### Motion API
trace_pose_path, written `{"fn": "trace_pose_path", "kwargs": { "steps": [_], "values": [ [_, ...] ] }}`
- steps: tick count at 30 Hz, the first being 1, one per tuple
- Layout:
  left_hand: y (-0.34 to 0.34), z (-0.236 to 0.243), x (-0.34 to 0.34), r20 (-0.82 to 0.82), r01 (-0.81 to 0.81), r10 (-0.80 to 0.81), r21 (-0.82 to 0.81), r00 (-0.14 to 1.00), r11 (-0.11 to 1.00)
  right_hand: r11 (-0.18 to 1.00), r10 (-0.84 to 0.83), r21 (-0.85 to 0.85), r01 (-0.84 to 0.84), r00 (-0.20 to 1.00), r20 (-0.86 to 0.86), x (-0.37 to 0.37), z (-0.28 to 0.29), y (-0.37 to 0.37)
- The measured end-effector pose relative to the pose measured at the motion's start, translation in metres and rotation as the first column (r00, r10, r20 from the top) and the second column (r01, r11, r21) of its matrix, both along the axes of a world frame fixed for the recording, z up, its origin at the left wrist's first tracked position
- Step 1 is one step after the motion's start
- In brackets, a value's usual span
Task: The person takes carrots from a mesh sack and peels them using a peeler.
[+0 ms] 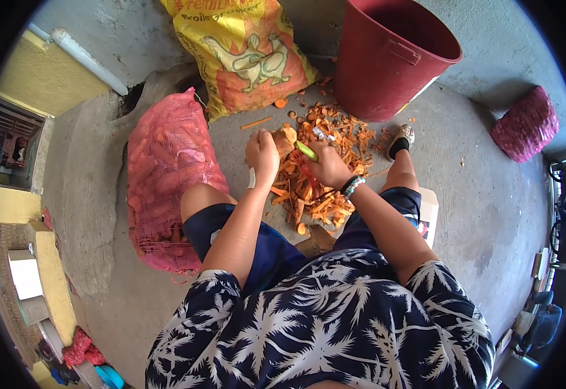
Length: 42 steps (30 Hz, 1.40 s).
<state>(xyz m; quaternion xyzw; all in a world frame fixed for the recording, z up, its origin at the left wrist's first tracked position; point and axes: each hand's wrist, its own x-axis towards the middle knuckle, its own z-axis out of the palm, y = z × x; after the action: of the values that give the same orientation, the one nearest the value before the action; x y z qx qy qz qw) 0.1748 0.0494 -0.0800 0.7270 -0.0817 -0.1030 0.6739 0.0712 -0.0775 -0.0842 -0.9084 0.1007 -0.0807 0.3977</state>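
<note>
My left hand [263,152] is closed round a stout orange root vegetable [283,140], its cut end facing away from me. Just to the right, my right hand [326,165] grips a peeler [306,150] with a bright green handle, beside the root. Below both hands lies a heap of orange peelings and chunks [323,202] on the grey concrete floor between my legs. Whether the blade touches the root is too small to tell.
A pink mesh sack of roots [166,175] lies at my left. Ahead stand a yellow printed sack [244,58] and a red plastic bin [387,71] against the wall. A purple mesh sack [524,123] sits at the right. My sandalled foot [402,135] is beside the peelings.
</note>
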Motion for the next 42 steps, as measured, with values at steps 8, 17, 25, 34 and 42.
{"fn": "trace_pose_path", "kwargs": {
  "steps": [8,17,25,34,42],
  "values": [
    [0.002,0.008,-0.011,-0.191,-0.012,-0.048,-0.300,0.980,0.954,0.986,0.024,0.160,0.047,0.908,-0.419,0.011,-0.034,-0.020],
    [0.011,0.006,0.008,-0.486,0.083,-0.347,-0.485,0.802,0.870,0.915,0.038,-0.179,-0.362,0.519,-0.854,-0.047,-0.133,-0.060],
    [0.018,0.005,0.010,-0.470,0.105,-0.558,-0.693,0.684,0.713,0.979,-0.172,0.041,0.198,0.922,-0.347,-0.039,-0.045,-0.054],
    [0.015,0.011,-0.001,-0.357,0.210,-0.561,-0.674,0.746,0.708,0.595,0.025,0.792,0.132,0.983,-0.183,-0.043,0.002,0.010],
    [0.022,0.003,0.002,-0.420,0.377,-0.624,-0.533,0.659,0.757,0.947,-0.108,0.298,0.121,0.992,-0.061,-0.033,0.017,0.004]
  ]
}}
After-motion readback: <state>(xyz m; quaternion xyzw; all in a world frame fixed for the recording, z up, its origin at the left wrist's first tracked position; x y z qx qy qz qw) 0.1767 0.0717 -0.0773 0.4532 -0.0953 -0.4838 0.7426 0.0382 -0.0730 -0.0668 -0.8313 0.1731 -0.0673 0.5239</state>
